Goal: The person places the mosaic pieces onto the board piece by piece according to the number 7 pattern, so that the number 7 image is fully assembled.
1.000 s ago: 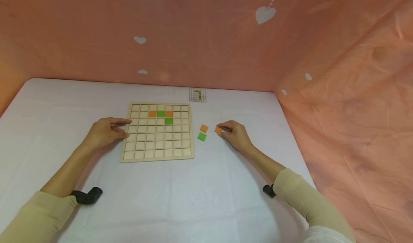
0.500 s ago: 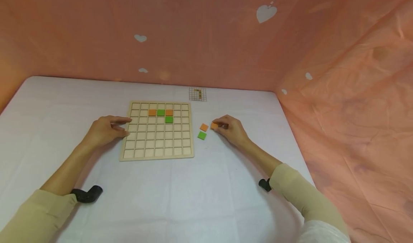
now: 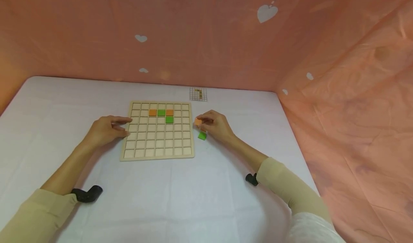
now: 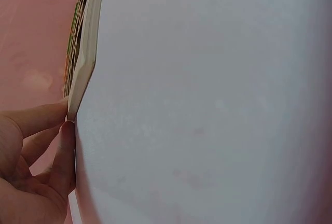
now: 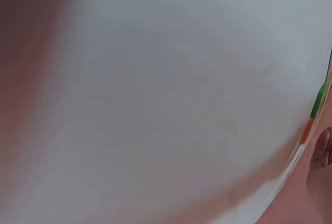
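Over the board's right edge my right hand (image 3: 216,126) pinches an orange square tile (image 3: 198,121) between thumb and fingers. Below that hand lie a loose green tile (image 3: 202,135) and another orange tile, mostly hidden by the fingers. The wooden grid board (image 3: 158,159) carries a row of orange, green and orange tiles near its top, with a green tile (image 3: 169,120) under the row's right end. My left hand (image 3: 103,131) rests its extended thumb and index finger on the board's left edge; the left wrist view shows its fingertips right at the rim.
A small pattern card (image 3: 198,94) with a printed grid lies beyond the board's upper right corner. White cloth (image 3: 200,192) covers the table. An orange curtain (image 3: 206,38) with white hearts hangs behind and along the right side.
My right hand has carried the orange tile leftward, from right of the loose tiles to the board's right edge, and now covers most of the loose orange tile. The left hand keeps its place.
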### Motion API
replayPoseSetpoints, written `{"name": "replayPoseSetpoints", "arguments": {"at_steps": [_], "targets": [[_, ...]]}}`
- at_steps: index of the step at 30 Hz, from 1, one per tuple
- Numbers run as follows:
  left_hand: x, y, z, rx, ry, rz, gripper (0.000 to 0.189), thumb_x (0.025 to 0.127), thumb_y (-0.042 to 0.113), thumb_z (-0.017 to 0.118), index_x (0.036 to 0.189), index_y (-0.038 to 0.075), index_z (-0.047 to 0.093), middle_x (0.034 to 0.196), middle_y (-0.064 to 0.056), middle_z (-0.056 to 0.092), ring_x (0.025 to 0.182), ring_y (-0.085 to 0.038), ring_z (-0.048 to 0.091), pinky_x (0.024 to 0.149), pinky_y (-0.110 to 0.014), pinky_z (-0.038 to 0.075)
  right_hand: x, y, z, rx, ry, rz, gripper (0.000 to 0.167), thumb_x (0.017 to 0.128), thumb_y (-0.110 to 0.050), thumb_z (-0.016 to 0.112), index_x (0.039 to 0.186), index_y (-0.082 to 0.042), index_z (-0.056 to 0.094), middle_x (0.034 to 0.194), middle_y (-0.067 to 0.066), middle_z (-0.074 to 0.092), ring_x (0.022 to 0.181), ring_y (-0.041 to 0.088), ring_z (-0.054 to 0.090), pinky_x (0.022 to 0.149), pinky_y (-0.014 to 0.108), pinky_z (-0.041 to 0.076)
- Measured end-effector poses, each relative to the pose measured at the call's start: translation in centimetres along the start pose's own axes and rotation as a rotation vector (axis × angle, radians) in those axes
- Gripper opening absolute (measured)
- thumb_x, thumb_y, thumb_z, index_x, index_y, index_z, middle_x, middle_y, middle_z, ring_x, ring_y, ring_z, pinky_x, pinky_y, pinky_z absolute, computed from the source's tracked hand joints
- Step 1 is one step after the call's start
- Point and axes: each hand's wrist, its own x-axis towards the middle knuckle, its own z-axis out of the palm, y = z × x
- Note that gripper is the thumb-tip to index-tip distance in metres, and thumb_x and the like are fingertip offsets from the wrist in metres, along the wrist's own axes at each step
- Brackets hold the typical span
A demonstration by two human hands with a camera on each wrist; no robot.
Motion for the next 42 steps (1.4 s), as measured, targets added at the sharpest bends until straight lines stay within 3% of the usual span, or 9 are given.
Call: {"name": "replayPoseSetpoints", "arguments": {"at_steps": [17, 24, 34, 42], "targets": [[-0.4, 0.1, 0.0, -0.018, 0.0, -0.003, 0.053, 0.087, 0.018, 0.077, 0.134, 0.0, 0.06, 0.122, -0.026, 0.065, 0.103, -0.041, 0.066, 0.092, -0.056, 0.044, 2.5, -2.7, 4.1, -0.065, -0.115, -0.102, 0.025, 0.086, -0.013, 0.078, 0.11, -0.008, 0.076, 0.103, 0.0, 0.069, 0.093, 0.009, 0.062, 0.082, 0.019, 0.05], [-0.2, 0.0, 0.1, -0.012, -0.009, -0.007, 0.052, 0.087, 0.018, 0.077, 0.133, 0.0, 0.06, 0.108, -0.022, 0.071, 0.102, -0.04, 0.065, 0.091, -0.056, 0.044, 2.9, -3.2, 5.6, -0.093, -0.174, -0.105, 0.023, 0.088, -0.017, 0.077, 0.111, -0.009, 0.076, 0.101, -0.001, 0.069, 0.087, 0.007, 0.061, 0.077, 0.018, 0.051], [-0.1, -0.1, 0.0, -0.004, -0.013, -0.008, 0.055, 0.087, 0.02, 0.078, 0.134, 0.0, 0.06, 0.107, -0.022, 0.072, 0.105, -0.042, 0.063, 0.091, -0.057, 0.043, 3.5, -3.4, 6.7, -0.139, -0.19, -0.149, 0.021, 0.089, -0.013, 0.076, 0.109, -0.007, 0.076, 0.103, 0.002, 0.071, 0.086, 0.009, 0.062, 0.074, 0.017, 0.049], [0.0, 0.0, 0.0, -0.006, -0.021, -0.013, 0.054, 0.086, 0.019, 0.078, 0.134, 0.0, 0.06, 0.106, -0.021, 0.072, 0.105, -0.041, 0.063, 0.09, -0.055, 0.043, 3.4, -3.5, 7.1, -0.139, -0.182, -0.117, 0.02, 0.088, -0.013, 0.077, 0.108, -0.008, 0.077, 0.101, 0.002, 0.066, 0.087, 0.009, 0.061, 0.072, 0.016, 0.049]]}}
